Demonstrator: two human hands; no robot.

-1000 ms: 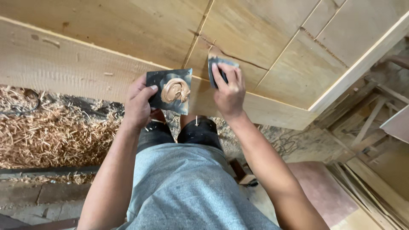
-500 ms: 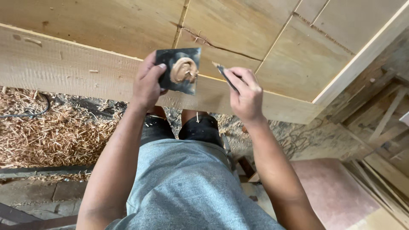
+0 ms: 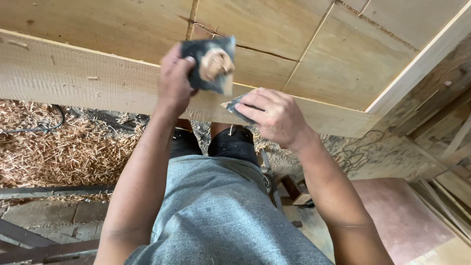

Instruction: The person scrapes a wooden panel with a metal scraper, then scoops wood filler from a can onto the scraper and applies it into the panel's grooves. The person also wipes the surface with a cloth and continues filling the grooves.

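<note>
Near the top centre of the frame, the left hand (image 3: 175,81) pinches by its edge a dark square sheet of abrasive paper with a tan, worn patch in its middle (image 3: 212,65), lifted clear of the wood and tilted toward the camera. Just right of and below it, the right hand (image 3: 274,117) is closed over a second, smaller dark grey piece of abrasive paper (image 3: 236,105), of which only a corner shows past the fingers, held at the front edge of the pale, rough-sawn wooden plank (image 3: 83,78) that runs across the frame from the left edge to the right of centre. The two hands are close together but not touching. Behind the plank, filling the upper frame, lies a light plywood panel divided by thin battens (image 3: 314,49), with a dark crack running from top centre toward the right. As a judgement, the rubbing-down looks paused midway: the tan patch says the larger sheet has been used, yet the plank's face is still coarse and fuzzy, so most smoothing seems left. Counted: two hands, two abrasive pieces, one plank, one framed panel. Lower left, a heap of straw-coloured wood shavings (image 3: 59,142) covers the ground, a black cable (image 3: 46,122) looping over it.
</note>
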